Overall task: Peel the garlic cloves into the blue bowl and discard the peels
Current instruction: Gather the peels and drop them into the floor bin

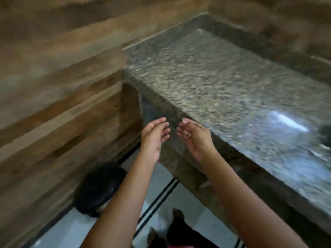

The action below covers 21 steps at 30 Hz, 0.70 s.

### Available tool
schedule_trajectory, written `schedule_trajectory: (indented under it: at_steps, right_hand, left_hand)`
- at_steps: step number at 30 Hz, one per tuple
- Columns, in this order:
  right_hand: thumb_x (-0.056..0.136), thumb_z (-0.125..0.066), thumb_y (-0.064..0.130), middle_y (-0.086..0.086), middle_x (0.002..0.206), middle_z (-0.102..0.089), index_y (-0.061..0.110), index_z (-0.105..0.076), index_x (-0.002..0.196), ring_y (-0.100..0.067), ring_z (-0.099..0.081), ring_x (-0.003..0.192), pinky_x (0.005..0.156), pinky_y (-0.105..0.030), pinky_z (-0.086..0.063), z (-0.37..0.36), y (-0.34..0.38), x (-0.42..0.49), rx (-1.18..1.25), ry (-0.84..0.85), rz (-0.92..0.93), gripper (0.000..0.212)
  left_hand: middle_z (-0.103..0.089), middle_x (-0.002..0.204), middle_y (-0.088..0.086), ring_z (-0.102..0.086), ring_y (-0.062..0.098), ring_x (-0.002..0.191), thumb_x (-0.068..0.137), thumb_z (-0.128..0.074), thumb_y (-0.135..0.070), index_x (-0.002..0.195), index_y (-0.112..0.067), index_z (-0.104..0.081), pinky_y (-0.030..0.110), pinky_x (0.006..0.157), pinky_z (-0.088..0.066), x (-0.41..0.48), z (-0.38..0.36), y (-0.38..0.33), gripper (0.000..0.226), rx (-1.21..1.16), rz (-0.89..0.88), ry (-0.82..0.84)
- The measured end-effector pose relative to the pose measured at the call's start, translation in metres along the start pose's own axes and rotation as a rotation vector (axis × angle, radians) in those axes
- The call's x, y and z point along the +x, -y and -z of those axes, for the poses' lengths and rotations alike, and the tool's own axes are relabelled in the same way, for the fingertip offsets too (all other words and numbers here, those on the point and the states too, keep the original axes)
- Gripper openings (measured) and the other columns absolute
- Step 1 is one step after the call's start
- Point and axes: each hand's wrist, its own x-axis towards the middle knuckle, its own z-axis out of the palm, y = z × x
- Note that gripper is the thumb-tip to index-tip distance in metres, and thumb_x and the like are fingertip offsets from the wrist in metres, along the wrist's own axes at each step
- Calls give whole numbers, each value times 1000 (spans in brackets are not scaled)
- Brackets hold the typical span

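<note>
Speckled granite table, polished, with a bright patch of glare toward its right end; a dark, blurred object lies on it at the frame edge. Below, the pale tiled floor carries a black round container.

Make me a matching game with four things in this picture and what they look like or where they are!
Things:
1. left hand
2. countertop
3. black round container
4. wall

Descriptions:
A. down on the floor, next to the wall
B. brown with wood-like stripes
C. speckled grey stone
D. held up, fingers loosely curved, nothing seen in it

Pairs: 1-D, 2-C, 3-A, 4-B
</note>
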Motion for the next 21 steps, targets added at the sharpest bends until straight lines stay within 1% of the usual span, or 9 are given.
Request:
schedule_trajectory:
  at_steps: [2,4,7,10,13,15,17,19,21]
  right_hand:
    - [90,-52,-4,-5,67,-64,9,-60,87,-11,-61,53,56,-21,-51,45,35,-11,86,-84,93,15]
    - [91,-51,-4,-5,70,-65,10,-61,88,-13,-62,57,58,-22,-52,96,62,-25,151,-159,176,17]
    - [92,-50,-2,-6,77,-63,10,-60,89,-17,-60,63,64,-25,-51,169,92,-45,253,-269,267,17]
    - [92,-48,-2,-6,77,-62,9,-60,88,-14,-60,60,60,-23,-51,237,115,-62,286,-372,318,16]
    - [92,-46,-3,-4,69,-61,8,-59,84,-12,-58,53,56,-22,-49,298,135,-71,279,-450,329,19]
    - [94,-45,-2,-3,64,-60,8,-59,81,-10,-57,48,53,-20,-47,336,147,-73,224,-516,333,22]
    - [94,-47,2,-4,66,-59,8,-60,79,-10,-56,49,51,-20,-47,371,158,-73,104,-590,335,21]
    - [93,-51,5,-6,71,-58,8,-61,78,-13,-54,56,47,-20,-47,401,168,-71,-35,-648,322,18]
    - [91,-56,10,-6,74,-61,8,-64,80,-14,-56,61,51,-24,-49,429,174,-65,-226,-708,296,13]
  left_hand:
    - [-66,68,-5,-58,1,49,93,-48,-1,84,-18,-60,15,49,-47,-14,-54,12,22,67,-1,167]
    - [-64,71,-3,-57,1,49,94,-46,-1,85,-17,-59,15,52,-46,-32,-105,31,23,139,8,310]
    - [-60,78,1,-57,1,48,94,-44,0,85,-16,-57,17,51,-45,-60,-176,66,23,228,39,459]
    - [-61,77,0,-58,4,52,94,-46,-1,85,-16,-58,20,55,-45,-88,-238,107,21,296,112,583]
    - [-63,71,-2,-58,3,49,92,-48,-1,85,-16,-60,16,49,-45,-111,-289,146,20,322,159,644]
    - [-64,69,-3,-58,5,50,92,-49,-1,85,-16,-60,15,46,-45,-120,-318,167,20,336,171,655]
    - [-63,75,-1,-58,8,58,92,-50,-2,87,-14,-61,16,49,-46,-125,-340,183,18,379,179,660]
    - [-64,81,1,-58,10,64,92,-51,-2,90,-14,-61,18,53,-47,-125,-354,194,16,418,181,644]
    - [-64,83,2,-57,11,66,92,-51,-2,89,-14,-62,19,55,-47,-125,-366,203,16,449,180,618]
